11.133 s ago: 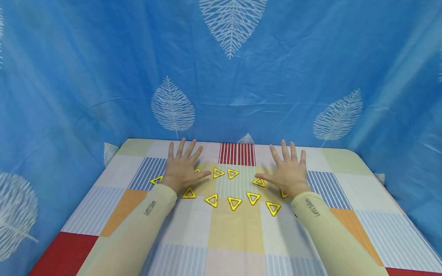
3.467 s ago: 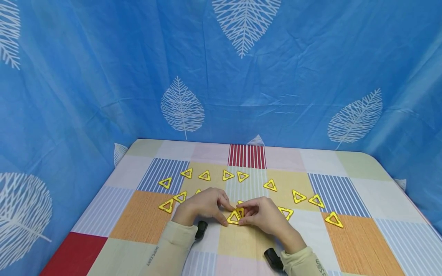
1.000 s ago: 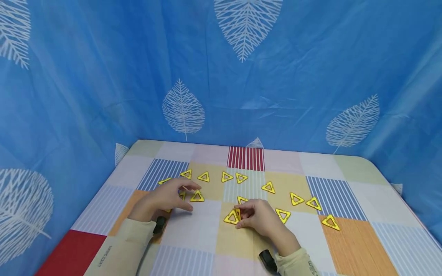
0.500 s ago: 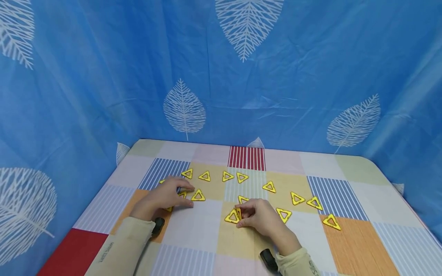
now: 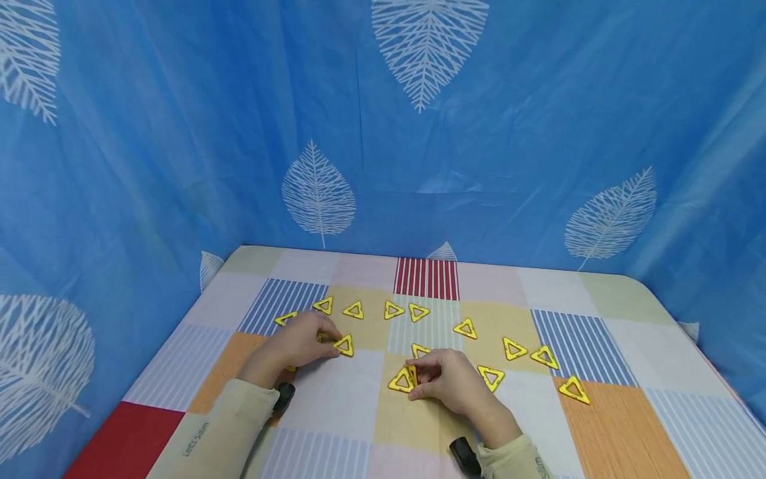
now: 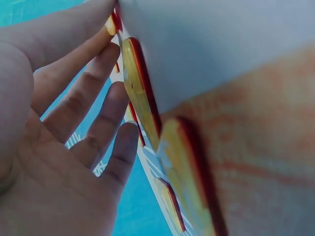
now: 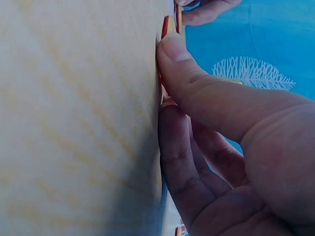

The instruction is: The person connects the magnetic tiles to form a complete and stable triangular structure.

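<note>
In the head view my left hand (image 5: pixel 302 342) pinches the left side of a yellow triangular frame piece (image 5: pixel 350 346) between thumb and fingertips. The left wrist view shows thumb and index meeting at that triangle's edge (image 6: pixel 112 24), the other fingers loosely spread. My right hand (image 5: pixel 449 379), near the middle of the table, pinches a second yellow triangle (image 5: pixel 413 376) held on edge; the fingers partly cover it. Right against its left side lies a flat yellow triangle (image 5: pixel 395 385). In the right wrist view my right thumb (image 7: pixel 174 46) bends toward the fingertips close to the cloth.
Several more yellow triangles lie flat in a loose arc, from one beside my left hand (image 5: pixel 286 319) to one at the right (image 5: pixel 574 390). One triangle (image 5: pixel 421 348) lies just behind my right hand. A patchwork cloth (image 5: pixel 335 406) covers the table; a blue curtain (image 5: pixel 509 133) hangs behind.
Earlier both hands lay spread, then worked together at the middle. My left hand has since moved left and closed its fingertips on a triangle there. The right hand keeps its hold.
</note>
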